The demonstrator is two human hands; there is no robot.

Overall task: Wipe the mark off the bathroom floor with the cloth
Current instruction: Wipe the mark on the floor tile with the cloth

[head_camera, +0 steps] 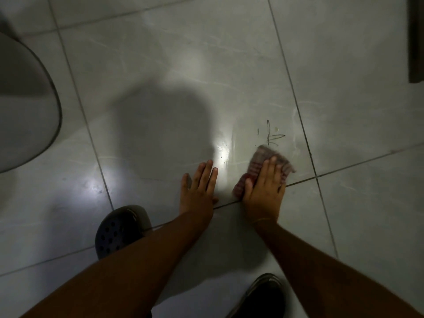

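A thin dark scribbled mark (271, 135) shows on a pale glossy floor tile (174, 92). Just below it lies a folded red-and-grey striped cloth (266, 160), blurred at its far edge. My right hand (265, 190) presses flat on the cloth, fingers pointing toward the mark, the cloth's top edge a short way under the scribble. My left hand (199, 189) rests flat on the tile to the left of the cloth, fingers spread, holding nothing.
A rounded white fixture (25, 106) fills the left edge. A dark upright edge (416, 42) stands at the top right. Two dark clogs (121, 230) (263, 297) are planted near the bottom. Grout lines cross the floor; a shadow and bright glare lie mid-tile.
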